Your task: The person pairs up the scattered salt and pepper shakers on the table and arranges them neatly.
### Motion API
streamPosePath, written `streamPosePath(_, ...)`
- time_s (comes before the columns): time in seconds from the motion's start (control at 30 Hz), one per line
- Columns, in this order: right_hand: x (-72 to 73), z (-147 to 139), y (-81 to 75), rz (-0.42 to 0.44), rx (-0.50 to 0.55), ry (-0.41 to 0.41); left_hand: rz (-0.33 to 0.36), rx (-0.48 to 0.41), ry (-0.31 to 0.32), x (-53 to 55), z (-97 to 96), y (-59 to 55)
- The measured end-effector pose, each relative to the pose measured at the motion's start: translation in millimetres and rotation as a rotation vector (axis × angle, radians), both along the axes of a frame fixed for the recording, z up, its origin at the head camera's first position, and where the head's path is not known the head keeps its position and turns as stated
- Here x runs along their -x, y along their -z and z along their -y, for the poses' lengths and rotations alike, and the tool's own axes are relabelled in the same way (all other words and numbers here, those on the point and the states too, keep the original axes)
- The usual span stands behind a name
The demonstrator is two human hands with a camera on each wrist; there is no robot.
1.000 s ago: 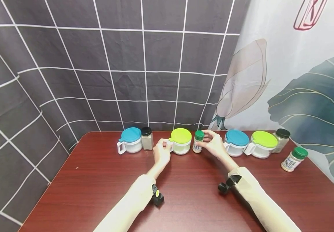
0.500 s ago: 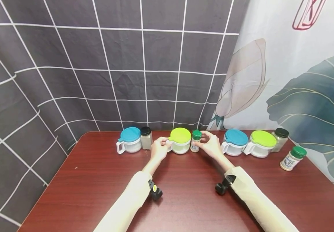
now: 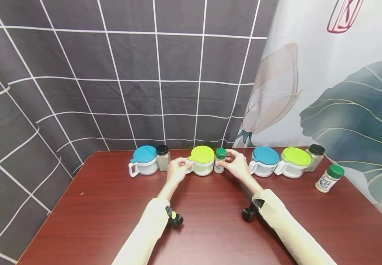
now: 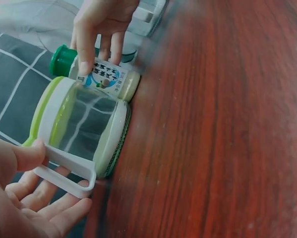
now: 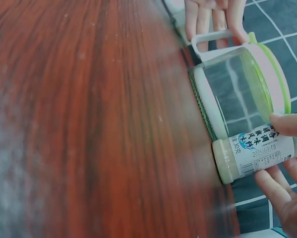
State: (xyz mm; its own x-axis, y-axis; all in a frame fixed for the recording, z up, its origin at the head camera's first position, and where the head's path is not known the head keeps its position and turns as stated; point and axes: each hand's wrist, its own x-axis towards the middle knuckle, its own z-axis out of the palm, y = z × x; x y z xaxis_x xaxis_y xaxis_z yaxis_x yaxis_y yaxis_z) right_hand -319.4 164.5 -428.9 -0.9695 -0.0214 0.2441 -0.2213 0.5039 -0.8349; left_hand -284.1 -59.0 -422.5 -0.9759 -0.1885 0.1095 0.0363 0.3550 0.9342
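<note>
My left hand (image 3: 176, 171) grips the white handle of a clear seasoning jar (image 3: 202, 161) with a lime-green lid; its thumb lies on the handle (image 4: 71, 171). Against that jar's right side stands an upright spice shaker (image 3: 219, 167) with a green cap and a printed label. My right hand (image 3: 238, 165) pinches the shaker between thumb and fingers, the thumb on its label side. In the right wrist view, the shaker (image 5: 255, 154) and the clear jar (image 5: 235, 91) are side by side, both with their bases on the table.
Left of my left hand stand a blue-lidded jar (image 3: 145, 161) and a black-capped jar (image 3: 163, 158). Further right are another blue-lidded jar (image 3: 264, 162), a second lime-lidded jar (image 3: 293, 163), a black-capped jar (image 3: 315, 158) and a green-capped shaker (image 3: 329, 179). A tiled-pattern curtain (image 3: 137, 95) hangs behind the table (image 3: 207, 221).
The right hand has slid the green-capped shaker left, closing the small gap to the lime-lidded jar. The left hand stays on the jar's handle. The head view has shifted slightly.
</note>
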Motion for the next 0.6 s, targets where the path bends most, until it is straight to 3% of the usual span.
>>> streamPosePath(0.37,-2.5,2.5,-2.2,0.067,0.042,0.034,-0.029,0.003,0.008,-3.0,-0.7,3.3)
streamPosePath(0.6,-2.1,4.7,-3.3,0.052,0.054,0.026,-0.037,0.009,0.004,-2.8,0.6,1.8)
